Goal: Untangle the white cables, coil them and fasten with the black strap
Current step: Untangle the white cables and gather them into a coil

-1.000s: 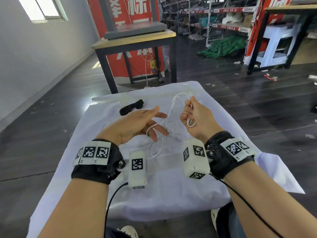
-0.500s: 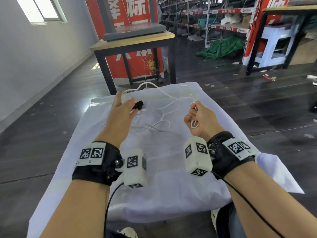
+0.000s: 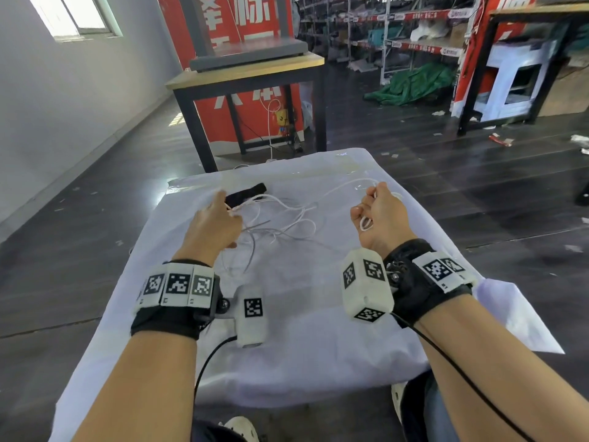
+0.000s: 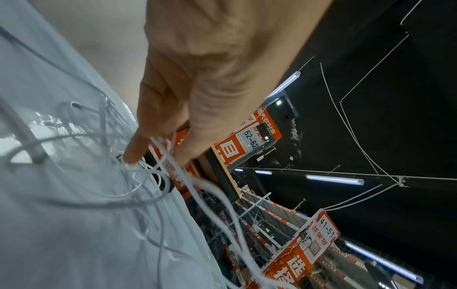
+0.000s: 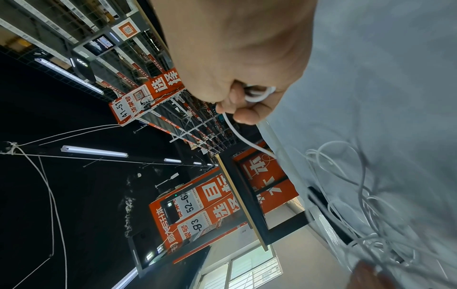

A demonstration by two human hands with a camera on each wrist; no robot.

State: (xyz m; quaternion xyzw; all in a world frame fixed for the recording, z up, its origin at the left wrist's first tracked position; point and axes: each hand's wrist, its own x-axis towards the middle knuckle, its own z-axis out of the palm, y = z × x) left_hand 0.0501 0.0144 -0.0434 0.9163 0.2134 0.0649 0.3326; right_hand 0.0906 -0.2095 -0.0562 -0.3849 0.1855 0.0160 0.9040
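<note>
Thin white cables lie in a loose tangle on the white cloth, between my hands. My left hand pinches several strands between thumb and fingers, right beside the black strap, which lies flat at the far left. To the right, my right hand is a fist round a small coil of cable. One strand runs out of that fist toward the tangle. In the right wrist view the strap shows as a dark bar under the cables.
The work surface is a small table under a white cloth that hangs over every edge. A wooden-topped table on black legs stands just beyond it. Dark floor lies all around, with shelving at the back right.
My left hand went from the middle, fingers spread, out to the strap, and now pinches cable strands there. The right hand drifted a little right, still holding its coil; the tangle has spread wider.
</note>
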